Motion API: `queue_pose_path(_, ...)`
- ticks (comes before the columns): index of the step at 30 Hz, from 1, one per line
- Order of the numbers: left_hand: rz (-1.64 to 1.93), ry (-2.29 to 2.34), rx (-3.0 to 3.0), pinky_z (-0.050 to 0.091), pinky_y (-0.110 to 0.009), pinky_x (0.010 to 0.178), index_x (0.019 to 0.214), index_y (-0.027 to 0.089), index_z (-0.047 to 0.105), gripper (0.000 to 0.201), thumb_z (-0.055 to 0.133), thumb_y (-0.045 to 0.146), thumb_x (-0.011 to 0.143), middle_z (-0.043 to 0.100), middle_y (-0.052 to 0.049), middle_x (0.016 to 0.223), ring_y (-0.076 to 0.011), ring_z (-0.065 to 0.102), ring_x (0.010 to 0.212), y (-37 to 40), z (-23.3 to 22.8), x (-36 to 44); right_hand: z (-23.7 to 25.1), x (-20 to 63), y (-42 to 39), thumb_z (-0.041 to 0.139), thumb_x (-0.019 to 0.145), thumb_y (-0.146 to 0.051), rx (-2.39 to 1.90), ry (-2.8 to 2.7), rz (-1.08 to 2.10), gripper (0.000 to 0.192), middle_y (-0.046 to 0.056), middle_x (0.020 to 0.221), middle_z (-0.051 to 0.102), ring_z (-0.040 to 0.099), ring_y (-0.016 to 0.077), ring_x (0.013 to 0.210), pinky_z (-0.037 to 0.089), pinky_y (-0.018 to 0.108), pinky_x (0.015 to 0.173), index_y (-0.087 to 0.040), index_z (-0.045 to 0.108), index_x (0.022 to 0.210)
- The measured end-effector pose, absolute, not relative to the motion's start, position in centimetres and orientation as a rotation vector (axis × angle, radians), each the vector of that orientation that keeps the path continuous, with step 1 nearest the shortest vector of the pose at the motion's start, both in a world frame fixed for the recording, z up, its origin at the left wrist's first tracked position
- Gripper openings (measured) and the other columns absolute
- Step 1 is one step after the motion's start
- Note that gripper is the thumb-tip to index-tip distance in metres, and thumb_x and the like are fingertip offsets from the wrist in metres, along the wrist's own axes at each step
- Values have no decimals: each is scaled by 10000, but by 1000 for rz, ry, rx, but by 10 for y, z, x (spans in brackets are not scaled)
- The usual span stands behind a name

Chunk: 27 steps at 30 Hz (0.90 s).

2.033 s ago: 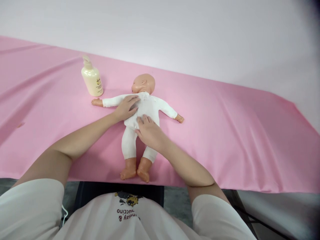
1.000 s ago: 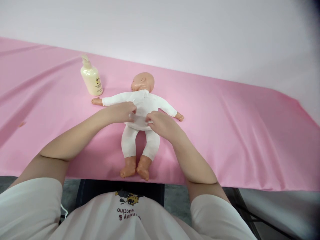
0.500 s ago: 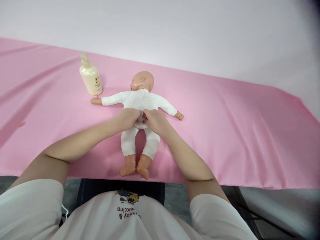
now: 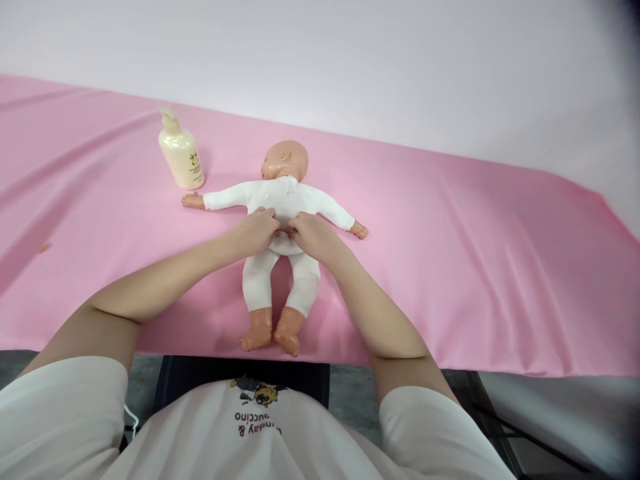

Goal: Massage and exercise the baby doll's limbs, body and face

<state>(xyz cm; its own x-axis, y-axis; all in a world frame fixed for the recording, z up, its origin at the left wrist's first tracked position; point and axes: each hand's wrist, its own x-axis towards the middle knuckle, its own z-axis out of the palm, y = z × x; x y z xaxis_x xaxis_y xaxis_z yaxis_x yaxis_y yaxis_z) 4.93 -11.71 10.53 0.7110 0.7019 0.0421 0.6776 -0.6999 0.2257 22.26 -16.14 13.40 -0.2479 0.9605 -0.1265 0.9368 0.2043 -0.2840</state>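
Note:
A baby doll in a white one-piece suit lies face down on the pink cloth, head turned left, arms spread, bare feet toward me. My left hand and my right hand rest side by side on the doll's lower back. Their fingertips meet at the middle and press or pinch the white fabric there. How tight the grip on the fabric is cannot be seen.
A cream pump bottle stands upright just beyond the doll's left-side hand. The pink cloth covers the whole table and hangs over the near edge. A plain pale wall runs behind it.
Both hands moved from apart on the doll's back and hip to together at the lower back, then slid slightly up. The doll stayed in place.

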Motion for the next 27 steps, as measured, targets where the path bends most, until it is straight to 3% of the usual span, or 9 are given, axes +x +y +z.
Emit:
queue_pose_path(6, 159, 1132, 2673, 469, -339, 764, 1040, 156, 727, 295, 438, 157, 979, 711, -99, 929, -239, 665, 866, -115, 106, 52, 130, 225, -157, 457, 927, -98, -1909, -2275, 477, 245, 112, 1028, 736, 586, 147, 792, 359, 267, 704, -110, 678, 1033)
queue_pose_path(10, 147, 1202, 2616, 439, -317, 713, 996, 154, 709, 257, 454, 179, 979, 723, -91, 922, -226, 669, 852, -113, 109, 55, 130, 225, -155, 457, 926, -95, -1883, -2294, 470, 239, 91, 983, 735, 596, 155, 859, 373, 266, 753, -129, 693, 929)
queue_pose_path(16, 194, 1164, 2646, 417, -296, 710, 1020, 212, 753, 282, 474, 231, 982, 688, -59, 940, -193, 628, 855, -105, 100, 53, 129, 226, -152, 427, 948, -135, -1872, -2321, 465, 297, 73, 862, 639, 461, 118, 686, 310, 279, 662, -127, 643, 744)
queue_pose_path(21, 251, 1212, 2661, 463, -317, 809, 997, 183, 770, 329, 447, 241, 1012, 656, -95, 1066, -205, 610, 916, -105, 95, 53, 124, 229, -150, 428, 963, -150, -1850, -2301, 452, 313, 109, 998, 597, 446, 119, 727, 325, 262, 668, -114, 670, 768)
queue_pose_path(24, 240, 1189, 2707, 472, -338, 884, 986, 165, 759, 320, 440, 175, 998, 677, -104, 1054, -222, 617, 949, -105, 95, 54, 120, 229, -147, 416, 944, -106, -1834, -2329, 380, 311, 109, 950, 604, 463, 137, 769, 319, 268, 690, -113, 674, 770)
queue_pose_path(27, 170, 1198, 2726, 472, -345, 843, 994, 145, 728, 282, 447, 161, 990, 709, -104, 984, -228, 639, 901, -105, 96, 55, 118, 229, -144, 407, 935, -90, -1838, -2340, 359, 299, 89, 866, 630, 462, 133, 745, 300, 278, 691, -113, 672, 799)
